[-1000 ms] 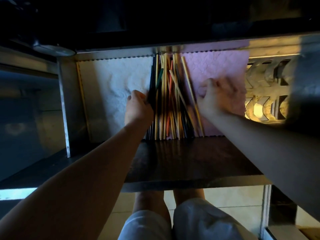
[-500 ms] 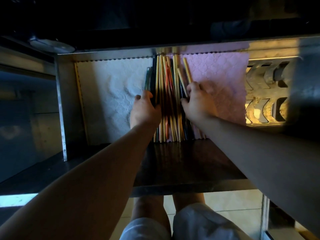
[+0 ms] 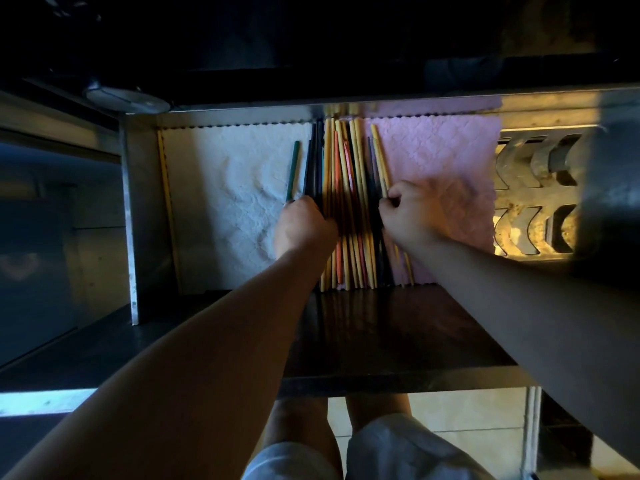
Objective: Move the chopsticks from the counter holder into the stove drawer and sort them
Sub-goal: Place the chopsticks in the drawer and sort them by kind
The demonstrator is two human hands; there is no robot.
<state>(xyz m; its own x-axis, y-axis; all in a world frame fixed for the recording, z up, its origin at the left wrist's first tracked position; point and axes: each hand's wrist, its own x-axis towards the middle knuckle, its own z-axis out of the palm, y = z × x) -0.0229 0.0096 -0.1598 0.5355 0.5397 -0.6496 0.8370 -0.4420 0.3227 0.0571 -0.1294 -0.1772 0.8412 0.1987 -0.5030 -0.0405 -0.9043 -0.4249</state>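
Drawer (image 3: 145,209): a pulled-out metal tray, lined at left with a white cloth (image 3: 228,202) and at right with a pink cloth (image 3: 443,161).

Green chopstick (image 3: 293,169): apart from the rest, lying on the white cloth, its long axis close to 12–6 o'clock, its near end running under the left hand.

Left hand (image 3: 303,225): curled and closed at the pile's left edge, knuckles up. It appears to pinch the near ends of the green stick and the dark sticks beside it, though the fingertips are hidden, so the exact hold cannot be told.

Chopsticks (image 3: 346,202): already in the drawer, a mixed bundle of yellow, orange, red and dark sticks along the seam of the two cloths, all running 12–6 o'clock, tips towards the back wall and fanning slightly at the near end.

Right hand (image 3: 410,216): loosely fisted on the pile's right edge, thumb and forefinger pinching a yellow stick (image 3: 379,157) that leans towards 11 o'clock.

Key relation: the bundle lies between the two hands, at 3 o'clock from the left hand and 9 o'clock from the right, with each hand touching its own edge.

Judgement: the transfer looks done and sorting is under way. Any stick should be drawn sideways across its long axis, left sticks by the left hand, right sticks by the right.
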